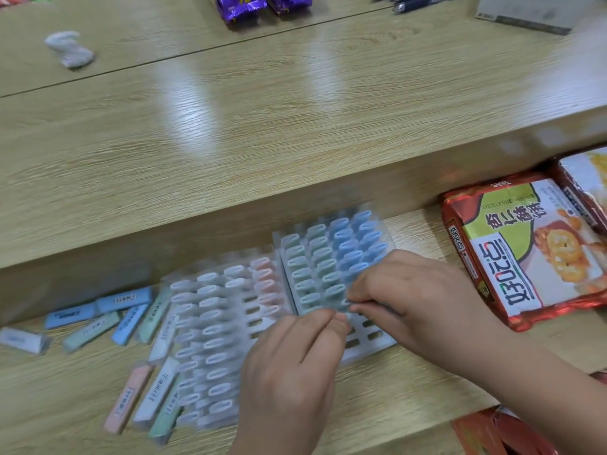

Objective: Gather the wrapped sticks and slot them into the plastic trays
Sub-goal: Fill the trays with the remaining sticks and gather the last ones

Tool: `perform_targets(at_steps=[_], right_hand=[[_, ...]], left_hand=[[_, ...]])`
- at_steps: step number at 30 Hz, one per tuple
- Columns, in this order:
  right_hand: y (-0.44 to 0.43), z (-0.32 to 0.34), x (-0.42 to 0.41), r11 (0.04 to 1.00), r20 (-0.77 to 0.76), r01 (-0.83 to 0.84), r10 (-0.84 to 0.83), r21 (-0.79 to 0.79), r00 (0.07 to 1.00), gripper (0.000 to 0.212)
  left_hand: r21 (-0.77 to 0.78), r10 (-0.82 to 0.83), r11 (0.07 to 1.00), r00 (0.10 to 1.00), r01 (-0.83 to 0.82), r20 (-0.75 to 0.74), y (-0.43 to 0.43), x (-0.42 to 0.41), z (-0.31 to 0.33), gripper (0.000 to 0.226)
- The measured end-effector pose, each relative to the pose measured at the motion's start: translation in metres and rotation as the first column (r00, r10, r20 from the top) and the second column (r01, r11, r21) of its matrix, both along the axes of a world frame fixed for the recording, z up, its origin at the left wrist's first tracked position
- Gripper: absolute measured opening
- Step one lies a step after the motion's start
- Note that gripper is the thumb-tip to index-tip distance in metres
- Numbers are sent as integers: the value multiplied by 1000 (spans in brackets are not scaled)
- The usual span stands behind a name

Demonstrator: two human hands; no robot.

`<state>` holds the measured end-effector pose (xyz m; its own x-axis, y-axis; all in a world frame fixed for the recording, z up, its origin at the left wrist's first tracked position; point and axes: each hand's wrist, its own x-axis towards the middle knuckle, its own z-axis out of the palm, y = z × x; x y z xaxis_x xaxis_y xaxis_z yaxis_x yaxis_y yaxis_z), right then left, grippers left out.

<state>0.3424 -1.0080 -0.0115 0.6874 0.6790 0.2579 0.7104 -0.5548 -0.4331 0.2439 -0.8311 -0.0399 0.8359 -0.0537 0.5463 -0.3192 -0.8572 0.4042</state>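
Over the front of the clear plastic tray on the right, a person's left hand and right hand meet fingertip to fingertip. Both sets of fingers are curled and pinch what looks like a pale blue-green wrapped stick, though blur hides its outline. That tray stands on the light wood-grain surface, on its lower step. Its back rows are filled with upright green and blue sticks, and a few front slots are bare.

Touching its left side is a second clear plastic tray, packed mostly with white sticks and a pink column at its far right. Loose wrapped sticks in blue, green, white and pink lie flat and scattered just left of this tray, some touching its edge.

To the right of the trays sits a red-and-green biscuit packet. Well back on the upper level are a crumpled white tissue, shiny purple snack packets, dark pens and a grey box.
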Motion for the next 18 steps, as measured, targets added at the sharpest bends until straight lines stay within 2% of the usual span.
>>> perform_targets(at_steps=[5,8,15,18], right_hand=[[0,0,0,999,12,-35,36,-27,999,18],[-1,0,0,999,-14,-35,34,-25,999,11],[-2,0,-1,999,-69,-41,41,0,997,17],[-2,1,-2,998,-46,-56,55,-24,997,18]], left_hand=[[12,-44,999,999,44,32,-2,2,-2,8],[15,-30,999,999,29,40,-3,3,-2,6],[64,6,998,1000,-5,-14,-6,1,-1,2],[151,24,989,995,-9,-98,-6,4,7,4]])
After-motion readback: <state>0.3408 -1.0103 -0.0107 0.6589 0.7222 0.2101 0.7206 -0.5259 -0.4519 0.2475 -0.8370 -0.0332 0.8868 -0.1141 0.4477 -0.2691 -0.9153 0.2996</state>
